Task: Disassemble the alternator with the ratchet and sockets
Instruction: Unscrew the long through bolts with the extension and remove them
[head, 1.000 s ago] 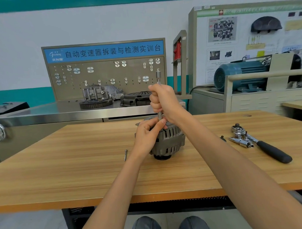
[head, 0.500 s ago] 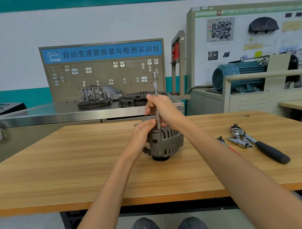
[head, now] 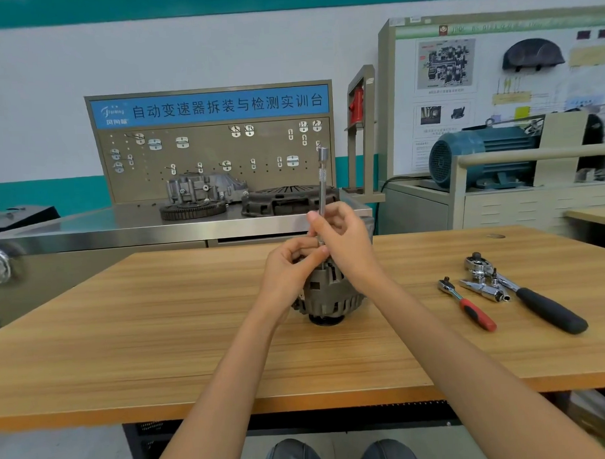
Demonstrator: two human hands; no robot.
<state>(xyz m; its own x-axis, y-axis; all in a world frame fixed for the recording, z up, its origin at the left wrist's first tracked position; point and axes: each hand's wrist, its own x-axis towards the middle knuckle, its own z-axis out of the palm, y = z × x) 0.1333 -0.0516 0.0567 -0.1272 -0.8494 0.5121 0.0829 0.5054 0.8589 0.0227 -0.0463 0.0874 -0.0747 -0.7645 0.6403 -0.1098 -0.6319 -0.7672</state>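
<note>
Standing on its pulley end at the centre of the frame, the alternator (head: 325,295) sits on the wooden bench (head: 160,330), partly hidden behind both hands. A long extension bar (head: 323,184) rises from its top, its long axis close to upright, with the wider drive end topmost against the pegboard (head: 213,160) behind. The right hand (head: 342,240) has its fingers curled round the lower part of the bar, grasping it. The left hand (head: 290,269) is directly below and slightly left, its fingertips pinching at the foot of the bar where it meets the alternator; whether a socket or a bolt sits there is hidden by the fingers.

The likely step is spinning a fastener out by hand, and what matters is keeping the bar in line with the fastener beneath it, since the alternator lies straight down the bar from the right hand's grip. The right hand is the one placed to twist; the left is nearer the housing and better placed to steady it.

Well apart, at the right of the frame, lie a small ratchet with a red handle (head: 468,304), a larger ratchet with a black handle (head: 537,303) and some chrome fittings (head: 483,288) between them. A blue motor (head: 480,154) stands at upper right.
</note>
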